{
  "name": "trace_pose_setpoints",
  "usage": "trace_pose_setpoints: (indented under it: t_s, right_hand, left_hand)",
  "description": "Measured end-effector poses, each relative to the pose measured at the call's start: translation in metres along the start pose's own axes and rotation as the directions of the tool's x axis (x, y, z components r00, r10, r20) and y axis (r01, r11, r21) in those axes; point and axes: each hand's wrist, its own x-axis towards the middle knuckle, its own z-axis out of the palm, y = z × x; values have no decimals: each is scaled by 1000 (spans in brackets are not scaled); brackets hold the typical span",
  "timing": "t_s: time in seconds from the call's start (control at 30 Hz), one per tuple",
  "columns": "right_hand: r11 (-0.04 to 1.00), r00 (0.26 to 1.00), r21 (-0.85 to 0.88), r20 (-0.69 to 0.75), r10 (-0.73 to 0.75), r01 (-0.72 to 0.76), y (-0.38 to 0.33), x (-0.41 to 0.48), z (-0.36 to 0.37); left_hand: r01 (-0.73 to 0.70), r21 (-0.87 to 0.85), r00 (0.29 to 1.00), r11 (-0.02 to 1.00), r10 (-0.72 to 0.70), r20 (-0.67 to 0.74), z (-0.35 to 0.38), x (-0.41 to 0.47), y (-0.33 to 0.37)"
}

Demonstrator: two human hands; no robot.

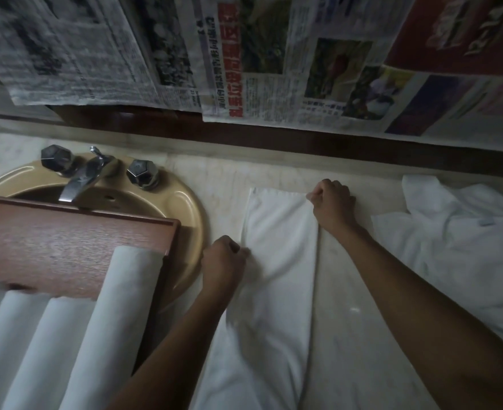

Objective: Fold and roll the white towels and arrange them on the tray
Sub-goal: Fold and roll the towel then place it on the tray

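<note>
A white towel point(276, 261) lies folded lengthwise as a long strip on the marble counter, running from the far middle toward me. My left hand point(222, 261) pinches its left edge about halfway along. My right hand point(331, 202) grips the far right corner of the strip, fingers curled. A wooden tray point(66, 232) rests over the sink at the left. Three rolled white towels point(120, 315) lie side by side on its near part.
A beige sink point(185, 208) with a chrome faucet point(80, 179) and two knobs sits under the tray. A loose heap of white towels point(457, 241) lies at the right. Newspaper sheets point(274, 54) cover the wall behind the counter.
</note>
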Motion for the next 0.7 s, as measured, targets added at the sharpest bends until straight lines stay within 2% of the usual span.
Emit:
trace_pose_setpoints:
  t_s: [0.07,0.13,0.2,0.23,0.3,0.37,0.43,0.5,0.63,0.7]
  right_hand:
    - [998,991,-32,-119,-56,52,-5,-12,4]
    - [968,951,-20,-183,-249,250,-23,-27,12]
    - [864,862,-74,-66,-502,497,-39,-43,28]
    - [823,828,-97,44,-558,560,-44,-51,38]
    - [815,821,-134,200,-535,564,-41,-55,53]
    - [828,841,-161,186,-509,537,-34,-48,55]
    - [829,849,-187,155,-505,528,-34,-39,54]
    - [824,848,-199,151,-509,530,-35,-34,55]
    - [817,844,-209,137,-519,537,-33,-34,57]
    - [820,845,-206,133,-518,535,-32,-32,57]
  left_hand:
    - [4,6,1000,1000,-4,-5,0,0,1]
    - [4,13,1000,1000,-4,-9,0,0,2]
    - [0,9,1000,1000,0,-17,-1,-2,4]
    - [-4,0,1000,1000,4,-18,-2,-3,4]
    - [-7,-43,1000,999,6,-5,-5,-7,3]
    - [40,-157,998,987,-30,61,-6,-13,0]
    - [153,-323,980,934,-103,168,-5,-22,-4]
    - [219,-395,968,892,-149,201,-3,-30,-7]
    - [165,-247,986,955,-154,65,-4,-32,-14]
    - [146,-231,989,962,-141,36,-5,-32,-14]
